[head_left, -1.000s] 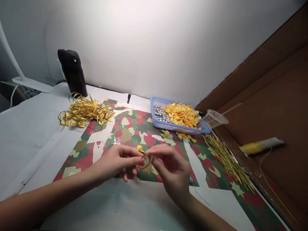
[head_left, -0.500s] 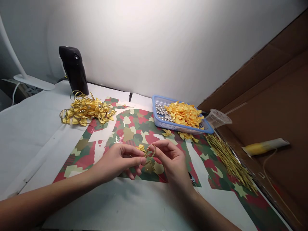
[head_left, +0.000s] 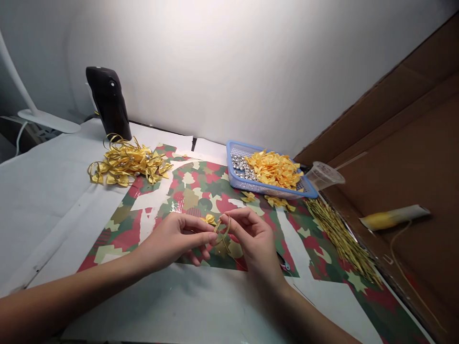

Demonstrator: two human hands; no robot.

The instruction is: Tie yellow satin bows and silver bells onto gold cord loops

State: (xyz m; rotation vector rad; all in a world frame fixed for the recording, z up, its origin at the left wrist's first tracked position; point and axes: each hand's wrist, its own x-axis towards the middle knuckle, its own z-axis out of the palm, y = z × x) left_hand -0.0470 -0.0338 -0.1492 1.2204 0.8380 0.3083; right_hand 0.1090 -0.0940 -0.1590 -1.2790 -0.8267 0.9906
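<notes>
Between my two hands is a thin gold cord (head_left: 226,232) bent into a loop, with loose ends hanging down. My left hand (head_left: 184,235) pinches one side of it between thumb and forefinger, its other fingers spread below. At the loop's upper right, my right hand (head_left: 253,234) grips the cord with thumb and fingertips. Just behind the fingertips shows a small yellow ribbon bow (head_left: 210,219); whether it is joined to the cord I cannot tell. Part of a small dark metal tool (head_left: 284,262) lies beside my right wrist, mostly hidden.
A blue basket (head_left: 233,182) holds yellow ribbon bows (head_left: 276,169) and silver beads (head_left: 244,167). Gold cords (head_left: 344,241) lie at right near a clear plastic cup (head_left: 324,175). At left are finished-looking bows with loops (head_left: 131,162), a black bottle (head_left: 108,102) and a lamp base (head_left: 50,122).
The hands and looped cord hold almost the same pose. The whole view has shifted slightly, and a little more of the tool by my right wrist shows.
</notes>
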